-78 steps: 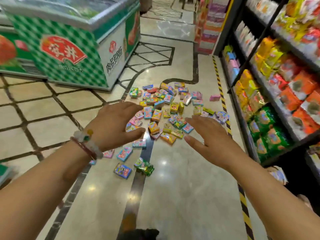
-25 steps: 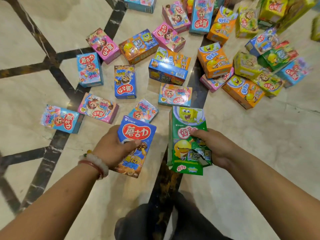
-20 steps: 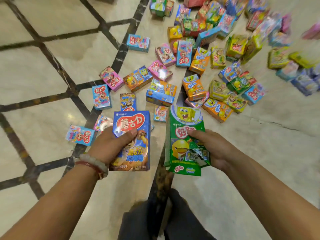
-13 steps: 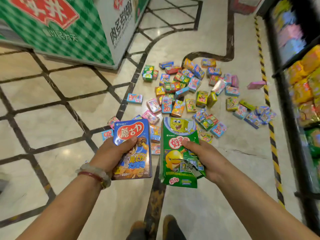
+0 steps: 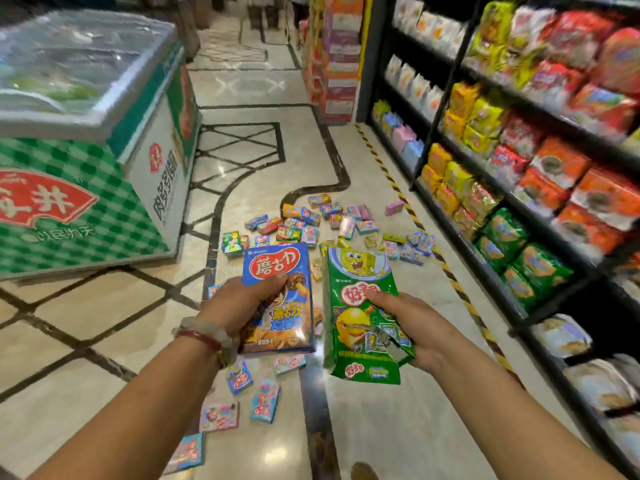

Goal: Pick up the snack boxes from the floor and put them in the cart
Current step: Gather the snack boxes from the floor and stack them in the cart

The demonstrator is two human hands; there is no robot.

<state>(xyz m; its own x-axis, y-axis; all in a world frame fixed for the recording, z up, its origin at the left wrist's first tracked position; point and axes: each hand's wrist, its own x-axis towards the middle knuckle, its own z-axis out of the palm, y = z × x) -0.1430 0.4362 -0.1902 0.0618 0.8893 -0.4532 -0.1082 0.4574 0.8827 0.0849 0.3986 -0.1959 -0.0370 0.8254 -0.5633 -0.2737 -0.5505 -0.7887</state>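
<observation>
Shop aisle floor is stretching ahead; no cart is showing. Left hand is gripping the blue box, right hand the green box, both upright, side by side, remaining boxes lying beyond.

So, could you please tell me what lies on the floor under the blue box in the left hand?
Small snack boxes peek out below the blue box; anything straight beneath it is covered.

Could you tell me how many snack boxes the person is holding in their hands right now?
2. The left hand grips a blue snack box; the right hand grips a green snack box. Many more lie on the floor.
</observation>
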